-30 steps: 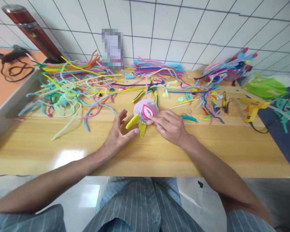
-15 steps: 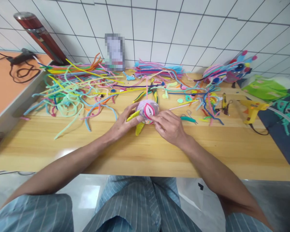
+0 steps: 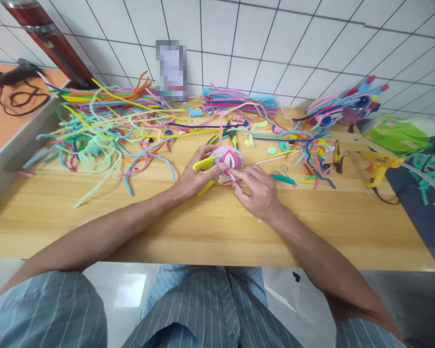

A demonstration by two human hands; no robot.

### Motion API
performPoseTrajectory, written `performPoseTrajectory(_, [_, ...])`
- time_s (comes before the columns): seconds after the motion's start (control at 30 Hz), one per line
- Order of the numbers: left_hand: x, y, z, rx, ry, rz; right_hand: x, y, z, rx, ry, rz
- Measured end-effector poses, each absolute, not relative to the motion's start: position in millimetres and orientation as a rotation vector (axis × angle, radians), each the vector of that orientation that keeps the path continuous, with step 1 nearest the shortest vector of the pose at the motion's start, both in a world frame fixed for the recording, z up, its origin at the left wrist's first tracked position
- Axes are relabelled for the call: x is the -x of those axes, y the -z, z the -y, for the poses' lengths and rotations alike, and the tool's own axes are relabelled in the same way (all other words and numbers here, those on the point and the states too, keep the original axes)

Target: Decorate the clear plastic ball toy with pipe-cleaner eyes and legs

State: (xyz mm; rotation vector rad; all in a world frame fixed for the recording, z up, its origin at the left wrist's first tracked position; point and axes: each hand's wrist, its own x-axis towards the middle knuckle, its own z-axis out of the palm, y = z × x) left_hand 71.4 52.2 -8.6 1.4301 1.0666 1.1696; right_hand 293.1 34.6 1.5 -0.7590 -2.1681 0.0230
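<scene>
On the tabletop point(image 3: 203, 232), near its front edge, a lilac ball point(image 3: 219, 153) is held between two hands. Its left side is grasped by the left hand point(image 3: 193, 178), with the thumb laid across the front and the fingers curled around behind. By the right hand point(image 3: 258, 189), what looks like a pale pink strip point(image 3: 233, 177) is pinched between thumb and fingertip, against the ball's front. There a pink-rimmed oval point(image 3: 231, 160) is set, and from the ball's left side two yellow pieces point(image 3: 203, 164) are pointed outward.

Just behind the ball, pliers point(image 3: 234, 140) are laid with their handles toward it. Farther behind, a bundle of fuzzy sticks point(image 3: 239, 104) is placed by the wall. To the ball's left, a tangle of coloured fuzzy sticks point(image 3: 97, 151) is spread. To its right, a small teal-handled tool point(image 3: 283, 179) is laid near the right hand, and well beyond that a yellow glue gun point(image 3: 379, 166) is seen.
</scene>
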Motion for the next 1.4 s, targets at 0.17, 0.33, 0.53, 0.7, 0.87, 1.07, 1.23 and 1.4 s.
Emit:
performPoseTrajectory(0.17, [-81,14,-56,-1.346,-1.265,-1.087,-294,-1,-34,0.780,-0.068,2.168])
performPoseTrajectory(0.33, [-85,18,-57,-1.291,-1.291,-1.086,-295,-1,-35,0.815,-0.140,2.161])
performPoseTrajectory(0.53, [-85,12,-60,-1.364,-1.170,-1.152,-297,-9,-34,0.812,-0.161,2.144])
performPoseTrajectory(0.7, [-86,8,-61,-1.418,-1.179,-1.162,-300,-12,-35,0.847,-0.122,2.170])
performPoseTrajectory(0.87, [-86,5,-61,-1.430,-1.191,-1.162,-302,-11,-37,0.854,-0.055,2.199])
performPoseTrajectory(1.07, [-87,7,-63,-1.421,-1.197,-1.150,-303,-12,-40,0.827,-0.012,2.207])
performPoseTrajectory(1.23, [-86,9,-62,-1.424,-1.197,-1.156,-303,-11,-39,0.848,-0.006,2.234])
performPoseTrajectory(1.4, [-86,5,-61,-1.436,-1.182,-1.152,-302,-11,-38,0.817,0.056,2.223])
